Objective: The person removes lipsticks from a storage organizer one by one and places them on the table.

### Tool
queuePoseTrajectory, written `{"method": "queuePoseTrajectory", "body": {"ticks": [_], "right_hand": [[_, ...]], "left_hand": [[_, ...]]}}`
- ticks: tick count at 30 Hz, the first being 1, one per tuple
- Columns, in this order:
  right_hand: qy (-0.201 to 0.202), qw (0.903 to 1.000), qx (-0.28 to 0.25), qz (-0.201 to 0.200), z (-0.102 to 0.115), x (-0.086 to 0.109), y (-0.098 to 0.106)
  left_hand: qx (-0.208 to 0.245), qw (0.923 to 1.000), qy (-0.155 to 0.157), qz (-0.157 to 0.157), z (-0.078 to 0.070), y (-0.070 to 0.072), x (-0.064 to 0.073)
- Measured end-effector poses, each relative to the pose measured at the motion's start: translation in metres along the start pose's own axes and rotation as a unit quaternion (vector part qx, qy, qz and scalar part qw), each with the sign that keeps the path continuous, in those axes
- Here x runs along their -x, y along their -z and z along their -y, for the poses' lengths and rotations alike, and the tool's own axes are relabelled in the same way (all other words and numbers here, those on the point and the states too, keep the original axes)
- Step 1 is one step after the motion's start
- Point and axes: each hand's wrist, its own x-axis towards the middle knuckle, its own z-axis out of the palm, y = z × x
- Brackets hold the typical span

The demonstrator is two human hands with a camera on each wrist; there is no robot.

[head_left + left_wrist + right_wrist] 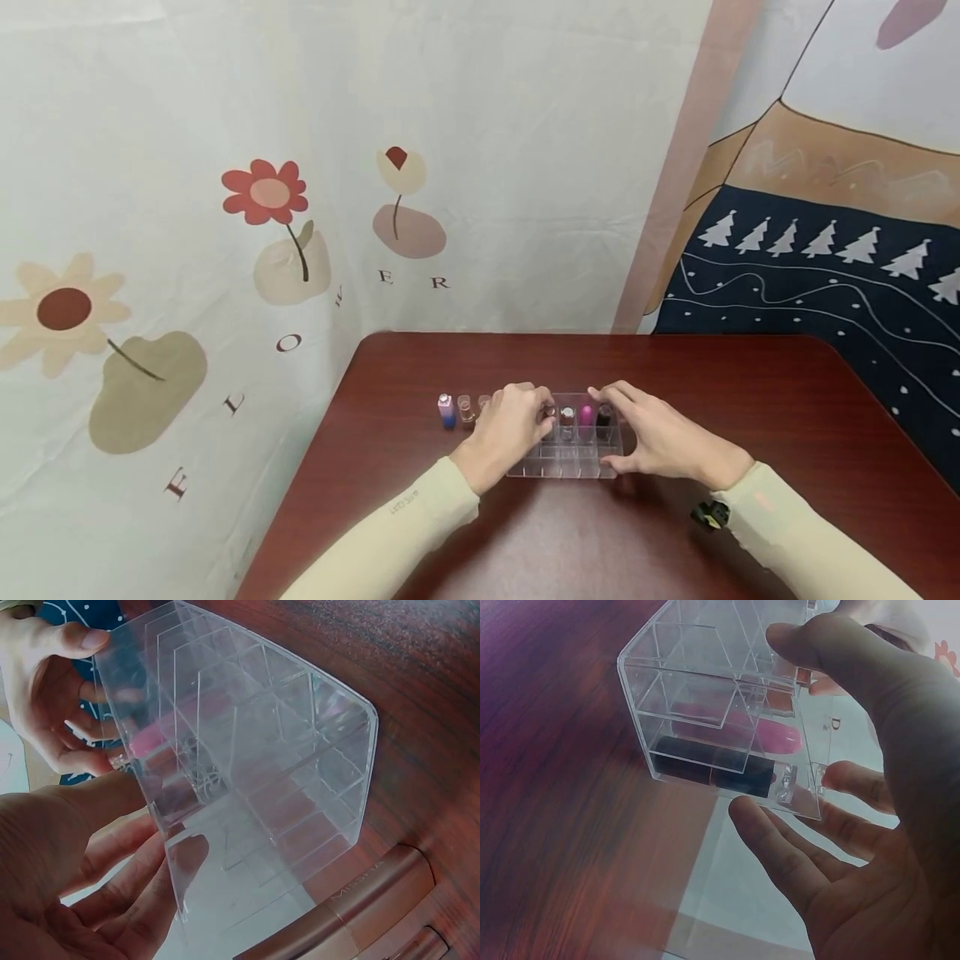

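Note:
A clear plastic lipstick organizer with tiered compartments stands on the table. My left hand reaches over its left part, fingertips pinching the top of a brownish lipstick at a back-row slot; much of that lipstick is hidden. To the right, the same row holds a clear-ended lipstick, a bright pink lipstick and a black lipstick. My right hand grips the organizer's right side, with the thumb at the front corner and the fingers near the back edge.
Left of the organizer stand a pink-to-blue lipstick and a clear-topped lipstick; one more is partly behind my left hand. A rose-brown tube lies close beside the organizer in the left wrist view. Printed curtains hang behind the reddish-brown table.

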Motion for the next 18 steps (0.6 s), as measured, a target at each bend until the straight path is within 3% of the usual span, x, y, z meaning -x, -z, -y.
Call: {"method": "queuePoseTrajectory", "body": {"ticks": [5,6,9,12,13,18], "right_hand": [[0.022,0.9993,-0.026,-0.015,-0.009,0.001,-0.005],[0.039,0.9984,-0.037,-0.018,-0.028,0.003,-0.018],[0.052,0.9975,-0.037,-0.028,-0.032,0.004,-0.021],[0.041,0.9984,-0.028,-0.025,-0.03,0.004,-0.02],[0.026,0.9993,-0.017,-0.023,-0.012,0.002,-0.007],[-0.002,1.0,-0.006,-0.001,-0.003,0.0,-0.003]], "left_hand": [[0.017,0.9998,0.001,-0.008,0.002,0.004,0.0],[0.021,0.9997,0.001,-0.01,0.002,0.004,0.0],[0.028,0.9994,-0.004,-0.02,0.002,0.006,0.001],[0.035,0.999,-0.008,-0.028,0.003,0.007,0.001],[0.037,0.9989,-0.008,-0.03,0.003,0.007,0.001],[0.044,0.9982,-0.012,-0.039,0.004,0.008,0.002]]}}
